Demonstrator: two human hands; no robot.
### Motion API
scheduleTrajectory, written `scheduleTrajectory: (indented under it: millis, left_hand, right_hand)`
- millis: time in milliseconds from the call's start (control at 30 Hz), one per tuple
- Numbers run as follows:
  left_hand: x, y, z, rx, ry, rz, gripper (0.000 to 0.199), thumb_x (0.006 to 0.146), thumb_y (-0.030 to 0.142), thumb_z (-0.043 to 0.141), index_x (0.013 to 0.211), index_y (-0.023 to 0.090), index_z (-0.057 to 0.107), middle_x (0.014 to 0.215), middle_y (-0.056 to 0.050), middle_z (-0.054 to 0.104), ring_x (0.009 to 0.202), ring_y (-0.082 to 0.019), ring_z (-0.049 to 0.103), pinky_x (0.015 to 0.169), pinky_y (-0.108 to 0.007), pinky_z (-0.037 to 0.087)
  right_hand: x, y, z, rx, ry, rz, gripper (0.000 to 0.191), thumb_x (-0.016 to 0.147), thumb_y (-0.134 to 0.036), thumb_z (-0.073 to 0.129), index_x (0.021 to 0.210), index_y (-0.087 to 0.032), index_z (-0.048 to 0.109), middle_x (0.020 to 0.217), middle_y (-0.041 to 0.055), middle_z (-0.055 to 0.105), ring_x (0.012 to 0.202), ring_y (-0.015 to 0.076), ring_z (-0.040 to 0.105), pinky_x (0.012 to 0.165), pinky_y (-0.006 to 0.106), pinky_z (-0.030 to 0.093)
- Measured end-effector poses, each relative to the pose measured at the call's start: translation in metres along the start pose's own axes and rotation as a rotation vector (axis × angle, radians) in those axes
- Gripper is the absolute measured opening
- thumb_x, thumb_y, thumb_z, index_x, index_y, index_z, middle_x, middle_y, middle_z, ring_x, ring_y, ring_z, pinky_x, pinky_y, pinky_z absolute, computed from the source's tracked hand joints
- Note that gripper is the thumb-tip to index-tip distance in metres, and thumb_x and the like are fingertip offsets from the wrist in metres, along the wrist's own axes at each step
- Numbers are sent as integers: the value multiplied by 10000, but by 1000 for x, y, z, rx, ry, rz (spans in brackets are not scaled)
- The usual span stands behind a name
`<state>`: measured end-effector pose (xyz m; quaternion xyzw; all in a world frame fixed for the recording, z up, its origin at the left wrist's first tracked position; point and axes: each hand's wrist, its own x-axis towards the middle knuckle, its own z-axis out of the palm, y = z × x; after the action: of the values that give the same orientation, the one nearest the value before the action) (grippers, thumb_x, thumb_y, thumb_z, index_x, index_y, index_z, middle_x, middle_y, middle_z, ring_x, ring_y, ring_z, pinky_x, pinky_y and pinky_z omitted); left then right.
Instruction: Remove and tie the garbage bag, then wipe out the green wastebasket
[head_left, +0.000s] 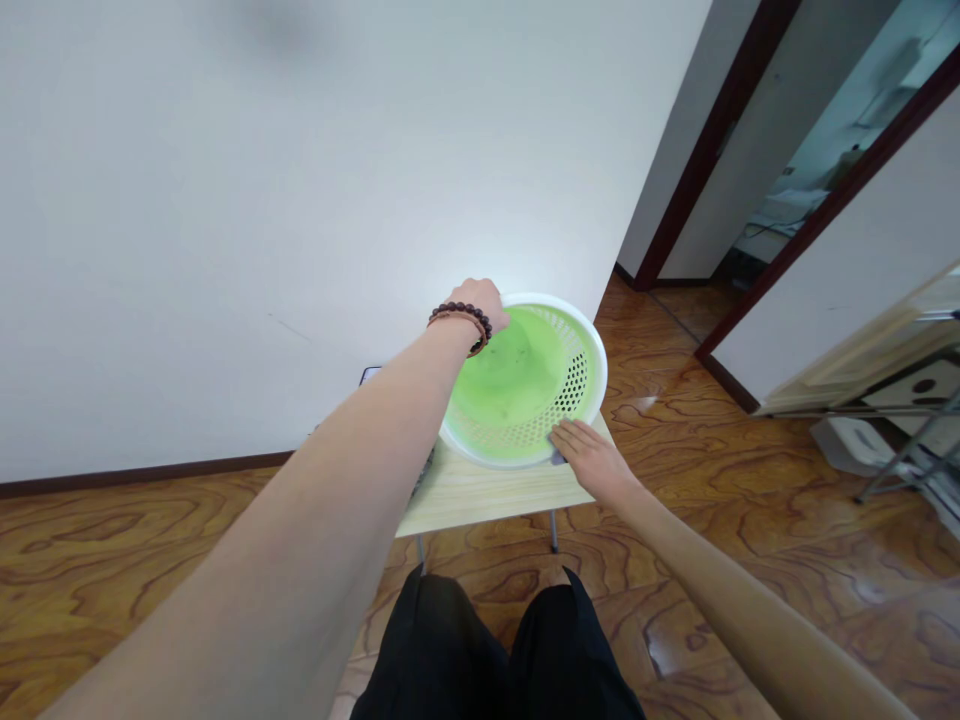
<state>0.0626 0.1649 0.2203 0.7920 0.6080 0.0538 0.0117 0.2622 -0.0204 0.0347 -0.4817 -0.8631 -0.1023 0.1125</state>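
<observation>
A round plastic colander (510, 375) with a white rim and a green inside stands over a small pale wooden table (487, 490). Rows of holes run along its right and near sides. At its far left rim, my left hand (480, 298) is closed on the edge, with a dark bead bracelet on the wrist. My right hand (592, 455) grips the near right rim, fingers lying over the edge. Beside those fingers shows a bit of grey material (557, 457), perhaps cloth. My left forearm hides part of the table and things on it.
A white wall (300, 200) rises behind the table. A phone-like dark-edged object (369, 374) shows partly past my left arm. To the right are a doorway (720, 200), a white box (851, 445) and metal legs on the wood-patterned floor (675, 400). My knees (495, 640) are close in front.
</observation>
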Motion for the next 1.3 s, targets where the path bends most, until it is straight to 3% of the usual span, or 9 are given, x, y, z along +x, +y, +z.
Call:
scheduleTrajectory:
  millis: [133, 367, 433, 533, 667, 800, 900, 1133, 1300]
  left_hand:
    - [-1, 2, 0, -14, 5, -5, 460, 744, 436, 527, 1112, 180, 628, 1076, -136, 648, 938, -250, 622, 752, -308, 498]
    - [-5, 7, -2, -26, 36, -41, 437, 750, 407, 517, 1106, 181, 629, 1044, -145, 653, 938, -273, 631, 726, -328, 506]
    - [-4, 6, -1, -20, 33, -53, 430, 750, 409, 520, 1102, 188, 630, 1028, -137, 658, 933, -269, 632, 719, -321, 511]
    - [-2, 2, 0, -21, 8, -70, 450, 734, 448, 541, 1096, 197, 635, 1029, -129, 660, 918, -261, 632, 720, -313, 514]
    - [-2, -1, 0, -35, 8, -53, 455, 720, 456, 554, 1082, 195, 641, 1044, -130, 654, 909, -268, 632, 724, -325, 516]
    - [-5, 3, -2, -41, 12, -32, 424, 743, 427, 531, 1077, 189, 638, 1037, -132, 651, 917, -266, 630, 727, -329, 513]
    - [-8, 8, -4, -45, 0, -49, 434, 763, 439, 510, 1101, 191, 621, 1063, -133, 642, 951, -265, 621, 753, -329, 504]
    - [-13, 14, -3, -27, 1, -48, 429, 760, 419, 499, 1087, 176, 632, 1037, -139, 660, 922, -251, 628, 744, -314, 500]
    - [-6, 8, 1, -48, 6, -75, 432, 740, 413, 519, 1087, 187, 642, 1033, -126, 666, 922, -254, 632, 723, -306, 514]
  right_hand:
    - [5, 0, -2, -19, -27, 67, 421, 860, -50, 395, 1251, -58, 552, 1307, 155, 535, 1280, 222, 417, 1114, 406, 287]
    - [49, -111, 29, 350, 148, 344, 427, 940, -298, 402, 1313, -110, 489, 1297, 147, 545, 1237, 238, 463, 1054, 444, 358]
    - [60, -129, 31, 398, 177, 402, 438, 944, -314, 401, 1329, -118, 469, 1313, 135, 534, 1246, 226, 456, 1054, 427, 364]
    - [59, -122, 32, 394, 169, 321, 419, 941, -266, 420, 1339, -142, 464, 1320, 105, 534, 1250, 191, 455, 1057, 375, 372]
    - [27, -75, 30, 328, 124, 145, 388, 922, -153, 424, 1299, -160, 516, 1288, 89, 565, 1234, 184, 475, 1072, 380, 357]
    - [5, -50, 26, 363, 153, 219, 354, 930, -140, 390, 1232, -155, 573, 1257, 84, 589, 1236, 195, 472, 1080, 423, 339]
    - [18, -71, 27, 432, 193, 342, 352, 936, -147, 362, 1200, -156, 595, 1223, 89, 611, 1218, 199, 490, 1066, 430, 354]
    - [105, -150, 17, 690, 290, 578, 363, 961, -230, 324, 1238, -176, 551, 1169, 80, 642, 1092, 198, 591, 900, 325, 497]
    - [101, -150, 21, 677, 273, 419, 426, 952, -242, 367, 1352, -113, 434, 1318, 117, 532, 1220, 191, 491, 1009, 332, 421]
